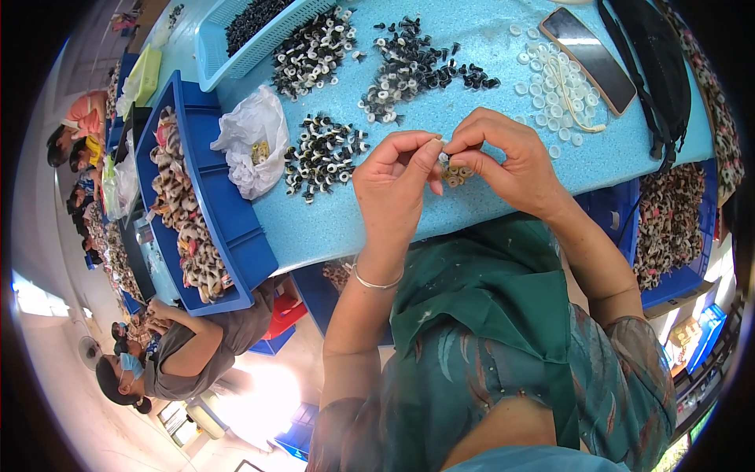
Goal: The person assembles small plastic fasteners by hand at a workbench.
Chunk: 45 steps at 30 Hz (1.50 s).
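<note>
My left hand point(393, 185) and my right hand point(511, 157) meet over the blue speckled table, thumb and fingertips pinched together. A small whitish part point(444, 147) shows between the two sets of fingertips; its exact kind is too small to tell. Just beneath my fingers lies a little heap of yellowish rings point(454, 176), partly hidden by my right hand. To the left of my hands spreads a pile of black stemmed pieces with white rings point(321, 156). Farther off are a similar pile point(316, 51) and a heap of black stemmed pieces point(413, 63).
Translucent washers point(554, 86) and a cream cord lie right, beside a phone point(588, 59) and black bag point(657, 71). At left stand a plastic bag point(253, 138), a blue tray point(224, 169) of patterned plush pieces and a light-blue basket point(211, 55). Other people sit farther left.
</note>
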Tool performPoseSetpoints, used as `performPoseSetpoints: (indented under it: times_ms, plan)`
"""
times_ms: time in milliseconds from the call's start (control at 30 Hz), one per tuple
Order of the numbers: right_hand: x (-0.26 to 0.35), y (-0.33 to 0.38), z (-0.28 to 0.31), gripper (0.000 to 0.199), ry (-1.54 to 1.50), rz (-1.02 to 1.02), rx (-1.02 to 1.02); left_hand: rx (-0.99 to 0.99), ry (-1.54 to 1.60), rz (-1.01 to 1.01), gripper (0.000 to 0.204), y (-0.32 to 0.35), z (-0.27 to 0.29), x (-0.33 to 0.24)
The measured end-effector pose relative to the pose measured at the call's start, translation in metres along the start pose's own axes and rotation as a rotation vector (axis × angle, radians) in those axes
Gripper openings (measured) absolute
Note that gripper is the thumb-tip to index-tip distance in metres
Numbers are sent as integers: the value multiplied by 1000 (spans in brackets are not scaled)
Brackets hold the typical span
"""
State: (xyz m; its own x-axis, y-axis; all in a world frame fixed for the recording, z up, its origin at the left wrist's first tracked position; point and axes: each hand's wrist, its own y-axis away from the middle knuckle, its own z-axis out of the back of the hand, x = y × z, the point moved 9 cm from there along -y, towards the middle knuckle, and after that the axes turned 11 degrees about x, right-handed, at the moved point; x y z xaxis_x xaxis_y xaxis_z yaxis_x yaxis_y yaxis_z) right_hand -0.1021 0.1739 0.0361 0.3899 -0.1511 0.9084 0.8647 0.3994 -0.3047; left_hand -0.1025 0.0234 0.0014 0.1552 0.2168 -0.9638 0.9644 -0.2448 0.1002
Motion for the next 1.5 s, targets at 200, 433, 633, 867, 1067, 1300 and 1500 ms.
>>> performPoseSetpoints:
  times_ms: [200, 433, 633, 867, 1067, 1300, 1500]
  plan:
    - [5, 1, -4, 11, 7, -41, 24, -45, 175, -45, 8, 11, 1, 4]
    - [4, 2, -5, 13, -23, -44, 20, 2, 104, -182, 7, 18, -5, -1]
    - [-7, 8, -10, 10, -109, -136, 8, 20, 161, -143, 6, 20, -4, 6]
    - [-9, -7, 12, 11, 195, -20, 25, -49, -168, -179, 7, 10, 22, -9]
    - [-17, -15, 47, 13, 818, 0, -10, -224, -1149, -471, 18, 18, 46, -65]
    - [-24, -14, 45, 17, 897, -34, 9, 140, -1152, -479, 24, 21, -7, -29]
    - [-7, -7, 38, 13, 628, -18, -8, 71, -1229, -549, 22, 21, -1, -31]
